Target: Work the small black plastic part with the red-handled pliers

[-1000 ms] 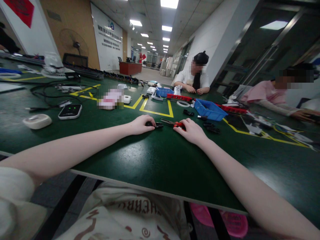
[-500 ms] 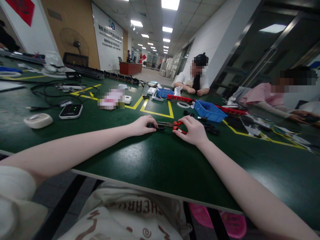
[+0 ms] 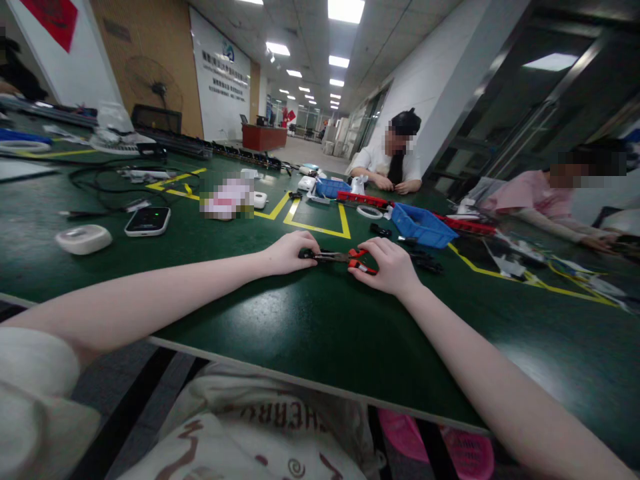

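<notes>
My right hand (image 3: pixel 393 265) is closed round the red-and-black handles of a pair of long-nose pliers (image 3: pixel 340 257). Their metal jaws point left, to a small black part (image 3: pixel 306 254) pinched in the fingers of my left hand (image 3: pixel 294 252). The jaw tips meet the black part or lie right by it; which of the two I cannot make out. What kind of part it is does not show, since my fingers cover much of it. Both hands are just above the green table (image 3: pixel 280 333), near its front edge.
Beyond my right hand stand a blue bin (image 3: pixel 424 225) and black pieces (image 3: pixel 425 261). Left lie a white rounded case (image 3: pixel 83 239), a small device with a screen (image 3: pixel 147 221), a phone (image 3: pixel 229 199) and cables (image 3: pixel 85 180). Two people sit across and to the right.
The black part and the plier jaws sit slightly differently between my hands, with the jaws closer together. The whole view has shifted a little; both hands keep their grip.
</notes>
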Motion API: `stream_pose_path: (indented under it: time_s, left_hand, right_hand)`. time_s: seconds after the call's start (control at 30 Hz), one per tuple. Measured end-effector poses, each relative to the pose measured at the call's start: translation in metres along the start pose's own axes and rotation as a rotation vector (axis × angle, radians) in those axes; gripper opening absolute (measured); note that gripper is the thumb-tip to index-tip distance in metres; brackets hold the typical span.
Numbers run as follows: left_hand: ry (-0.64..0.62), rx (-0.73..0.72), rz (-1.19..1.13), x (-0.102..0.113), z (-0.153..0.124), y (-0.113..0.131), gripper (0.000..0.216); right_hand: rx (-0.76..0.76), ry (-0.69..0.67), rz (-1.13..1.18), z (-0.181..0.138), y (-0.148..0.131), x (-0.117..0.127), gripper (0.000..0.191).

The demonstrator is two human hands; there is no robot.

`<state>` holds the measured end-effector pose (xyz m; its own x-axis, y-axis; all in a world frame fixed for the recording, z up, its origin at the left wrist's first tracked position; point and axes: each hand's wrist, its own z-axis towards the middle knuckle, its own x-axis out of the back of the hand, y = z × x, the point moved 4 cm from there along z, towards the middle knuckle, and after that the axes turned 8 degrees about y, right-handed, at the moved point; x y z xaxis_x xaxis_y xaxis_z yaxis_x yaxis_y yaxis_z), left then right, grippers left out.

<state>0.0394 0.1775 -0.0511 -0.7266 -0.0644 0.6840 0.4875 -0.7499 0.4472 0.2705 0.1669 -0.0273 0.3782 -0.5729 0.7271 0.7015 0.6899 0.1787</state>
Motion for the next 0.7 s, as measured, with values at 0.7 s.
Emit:
stream_pose_path:
  time_s: [0.7]
  left_hand:
    - [0.018,-0.038,-0.061,-0.0055,0.0004,-0.0058,0.010]
  right_hand:
    - [0.049,0.012,0.079,-0.0036,0.0038,-0.0038,0.035]
